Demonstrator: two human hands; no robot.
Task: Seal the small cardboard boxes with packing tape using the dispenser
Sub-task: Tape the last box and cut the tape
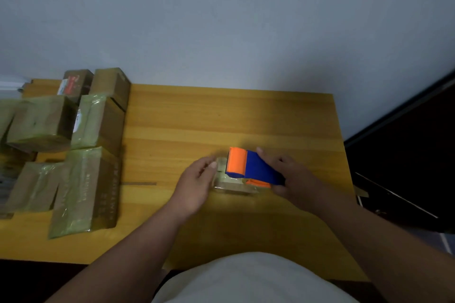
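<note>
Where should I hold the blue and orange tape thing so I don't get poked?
Hold the dispenser by its blue back half, coming from the right, as the right hand does. The toothed cutter sits at the orange front end, pointing left toward the left hand, so keep fingers off that end.

The table (pixel 221 115), across the middle of the frame, looks like yellow-orange wood with long grain lines and a smooth, slightly satin finish. The tape dispenser (pixel 251 167) at centre right appears to be smooth matt plastic in blue and orange. Under it, the small box (pixel 230 184) is brown cardboard wrapped in clear, shiny tape. The stacked boxes (pixel 86 179) at the left are matt brown cardboard, largely covered in glossy, wrinkled film-like tape with a greenish cast. The wall (pixel 221 19) in the upper frame is plain and matt.
</note>
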